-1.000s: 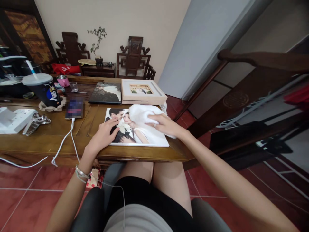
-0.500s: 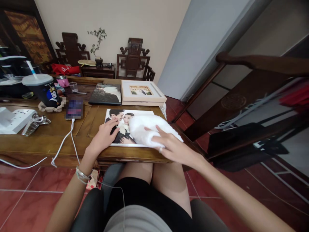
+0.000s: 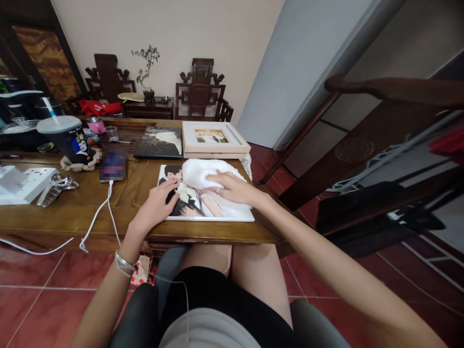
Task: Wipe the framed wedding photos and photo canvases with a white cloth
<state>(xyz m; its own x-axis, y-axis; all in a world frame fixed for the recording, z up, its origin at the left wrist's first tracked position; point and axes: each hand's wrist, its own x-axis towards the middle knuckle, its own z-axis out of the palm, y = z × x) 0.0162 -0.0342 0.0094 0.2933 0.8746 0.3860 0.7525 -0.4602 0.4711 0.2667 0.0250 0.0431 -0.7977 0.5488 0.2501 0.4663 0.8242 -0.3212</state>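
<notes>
A photo panel [image 3: 188, 209] with a picture of two people lies flat at the table's front edge. My left hand [image 3: 159, 200] rests on its left side, fingers spread. A white fluffy cloth [image 3: 197, 171] is bunched over the panel's upper middle and right, covering part of the picture. My right hand [image 3: 232, 186] grips this cloth and presses it against the panel; some of its fingers are sunk in the folds.
Behind the panel sit a dark photo panel [image 3: 159, 142] and a boxed white frame [image 3: 215, 137]. To the left are a phone [image 3: 113, 165] on a white cable, a lidded cup [image 3: 72, 140] with a straw, and a power strip [image 3: 31, 183]. A wooden chair [image 3: 362, 130] stands right.
My right hand has slid the cloth up and to the left across the panel, uncovering the lower right of the picture. My left hand has stayed in place.
</notes>
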